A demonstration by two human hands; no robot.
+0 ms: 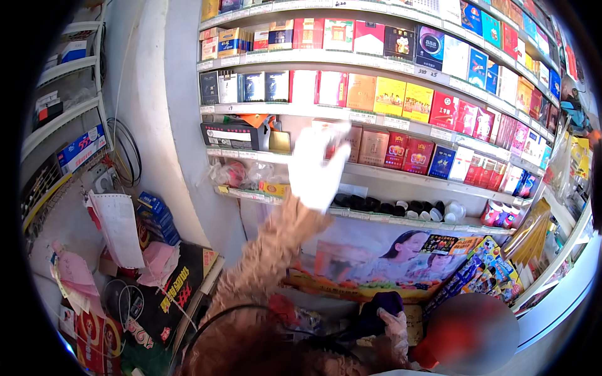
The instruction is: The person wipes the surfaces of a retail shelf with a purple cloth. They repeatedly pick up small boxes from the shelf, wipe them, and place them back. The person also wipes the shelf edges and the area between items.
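Note:
My left hand [317, 164], bright with glare, reaches up to the shelf rack, its fingers at the row of cigarette packs [374, 145] on the fourth visible shelf. Glare hides whether it touches or grips a pack. A brown ruffled sleeve [263, 254] covers the arm. Low in the picture, my right hand [395, 324], in what looks like a thin pale glove, is closed on a dark purple cloth [383, 305]. Above the left hand, yellow cigarette packs [390, 96] and red ones stand upright in a row.
Dark and white lids or cups [414, 209] line the lowest shelf. A poster [367, 263] hangs below it. At left are a wire rack [70, 70], hanging papers [117, 230] and coiled cables [127, 155]. Another person, blurred [472, 333], is at the lower right, near colourful snack packets [489, 268].

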